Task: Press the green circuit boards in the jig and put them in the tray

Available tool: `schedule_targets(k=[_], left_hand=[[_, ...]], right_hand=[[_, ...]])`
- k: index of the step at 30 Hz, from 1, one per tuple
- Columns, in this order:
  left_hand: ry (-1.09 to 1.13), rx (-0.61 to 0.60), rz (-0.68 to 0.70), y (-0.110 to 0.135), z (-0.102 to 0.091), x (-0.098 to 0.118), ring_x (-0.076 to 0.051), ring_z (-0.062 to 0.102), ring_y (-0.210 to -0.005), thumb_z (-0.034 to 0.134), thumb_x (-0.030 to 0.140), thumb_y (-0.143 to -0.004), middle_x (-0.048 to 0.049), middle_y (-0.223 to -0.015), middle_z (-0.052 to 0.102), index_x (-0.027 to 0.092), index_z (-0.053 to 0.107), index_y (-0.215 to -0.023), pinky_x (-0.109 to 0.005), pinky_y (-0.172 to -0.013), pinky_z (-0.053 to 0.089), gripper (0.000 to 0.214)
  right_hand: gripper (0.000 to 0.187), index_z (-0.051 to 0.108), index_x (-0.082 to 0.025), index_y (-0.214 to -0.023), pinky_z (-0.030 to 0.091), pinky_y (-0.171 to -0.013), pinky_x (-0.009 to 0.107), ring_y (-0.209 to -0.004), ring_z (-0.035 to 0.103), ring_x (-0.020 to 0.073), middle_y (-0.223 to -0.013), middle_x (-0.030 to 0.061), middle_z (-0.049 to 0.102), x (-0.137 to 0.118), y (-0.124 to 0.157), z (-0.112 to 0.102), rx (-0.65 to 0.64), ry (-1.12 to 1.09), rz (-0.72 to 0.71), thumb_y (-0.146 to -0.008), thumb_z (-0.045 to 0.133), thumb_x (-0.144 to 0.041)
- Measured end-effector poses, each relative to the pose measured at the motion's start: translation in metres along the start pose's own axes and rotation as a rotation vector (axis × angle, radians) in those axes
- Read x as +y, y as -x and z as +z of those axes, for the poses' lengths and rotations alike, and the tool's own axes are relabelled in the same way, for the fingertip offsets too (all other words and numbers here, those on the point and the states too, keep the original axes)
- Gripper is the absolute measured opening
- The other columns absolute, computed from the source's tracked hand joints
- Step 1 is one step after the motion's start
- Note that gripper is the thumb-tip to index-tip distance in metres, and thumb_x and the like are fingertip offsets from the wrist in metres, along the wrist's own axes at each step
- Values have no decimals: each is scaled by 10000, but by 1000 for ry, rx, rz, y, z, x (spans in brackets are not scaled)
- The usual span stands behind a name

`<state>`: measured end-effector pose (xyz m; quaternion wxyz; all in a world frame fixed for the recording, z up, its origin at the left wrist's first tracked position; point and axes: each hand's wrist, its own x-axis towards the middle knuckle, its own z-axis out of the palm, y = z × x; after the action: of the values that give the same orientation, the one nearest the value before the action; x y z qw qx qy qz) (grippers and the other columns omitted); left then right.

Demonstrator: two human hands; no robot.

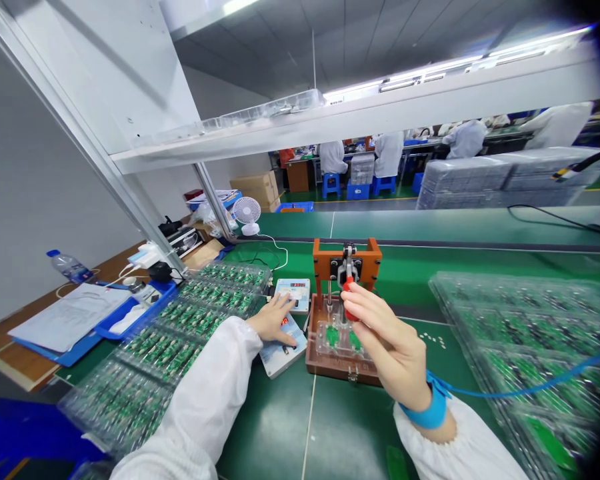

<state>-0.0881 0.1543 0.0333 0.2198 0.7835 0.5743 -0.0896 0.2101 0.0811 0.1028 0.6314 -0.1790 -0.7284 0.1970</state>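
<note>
My right hand [393, 340], with a blue wrist strap [430, 403] behind it, is closed around the red handle [349, 300] of a toggle clamp. That clamp is mounted on an orange-brown test fixture [373, 263] with a brown base. Under a clear plate in the fixture lie green circuit boards [333, 335], partly hidden by my fingers. My left hand [275, 321] lies with fingers spread over two small white meters with red digits, the front meter [283, 357] and the rear meter [300, 288].
Clear trays of circuit boards stand on the left [155, 333] and right [525, 333]. A small white fan [247, 212] sits behind the meters. A white shelf [260, 137] crosses overhead. A blue cord [535, 385] runs from my wrist strap to the right. People in white coats sit far back.
</note>
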Motion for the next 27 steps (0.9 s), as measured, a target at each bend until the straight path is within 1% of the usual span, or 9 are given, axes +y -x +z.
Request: schedule_targets(k=[3, 8, 11, 13, 16, 19, 23, 27], left_hand=[[3, 0, -29, 5, -4, -5, -440, -80, -1581, 774, 778, -651, -181, -1725, -18, 119, 167, -1665, -582, -1286, 99, 1353], [-44, -74, -72, 7, -7, -7, -444, -61, -1583, 812, 720, -630, -184, -1726, -10, 110, 164, -1666, -571, -1287, 107, 1365], [-38, -32, -65, 7, -7, -6, -445, -62, -1581, 842, 702, -608, -194, -1720, -38, 124, 110, -1673, -577, -1283, 111, 1416], [-40, -29, -42, 7, -7, -6, -455, -69, -1576, 852, 711, -598, -194, -1717, -48, 150, 127, -1675, -590, -1276, 116, 1414], [-66, -68, -18, 7, -9, -6, -466, -83, -1571, 839, 744, -605, -200, -1716, -35, 155, 199, -1666, -604, -1270, 99, 1372], [-88, -68, -14, 6, -10, -7, -469, -84, -1570, 839, 757, -592, -209, -1713, -20, 138, 205, -1662, -610, -1267, 91, 1389], [-105, -55, 2, 4, -8, -11, -479, -75, -1567, 839, 765, -584, -211, -1715, -9, 138, 230, -1656, -612, -1267, 93, 1383], [-99, -67, 19, -1, -2, -14, -480, -83, -1565, 828, 793, -573, -217, -1711, -15, 142, 210, -1659, -632, -1259, 100, 1409]], right_hand=[[521, 634, -349, -1428, 497, -1177, 436, -1392, 568, 247, -1398, -8, 678, 2, 0, -1, -14, 1, -4, -1006, 580, -48], [525, 637, -345, -1426, 514, -1158, 451, -1382, 577, 258, -1389, 2, 683, 3, -1, -1, -20, 9, -18, -1001, 581, -43], [528, 638, -350, -1423, 528, -1145, 469, -1375, 585, 267, -1382, 7, 688, 3, -1, -1, -20, 12, -24, -1000, 578, -41], [527, 641, -351, -1421, 534, -1139, 489, -1367, 592, 276, -1377, 12, 691, 2, -2, -1, -18, 14, -23, -998, 580, -43], [507, 654, -341, -1409, 552, -1118, 512, -1350, 607, 294, -1355, 26, 705, 0, -2, -2, -7, 25, -25, -997, 584, -54], [497, 664, -338, -1398, 564, -1109, 501, -1342, 615, 292, -1341, 25, 714, 0, -2, -2, -5, 24, -26, -997, 582, -57], [515, 656, -348, -1404, 548, -1131, 470, -1360, 600, 268, -1359, 9, 703, 0, -4, -1, -13, 21, -27, -993, 582, -46], [503, 657, -345, -1403, 558, -1117, 498, -1352, 607, 282, -1349, 18, 709, 1, -3, -2, -7, 27, -28, -998, 580, -56]])
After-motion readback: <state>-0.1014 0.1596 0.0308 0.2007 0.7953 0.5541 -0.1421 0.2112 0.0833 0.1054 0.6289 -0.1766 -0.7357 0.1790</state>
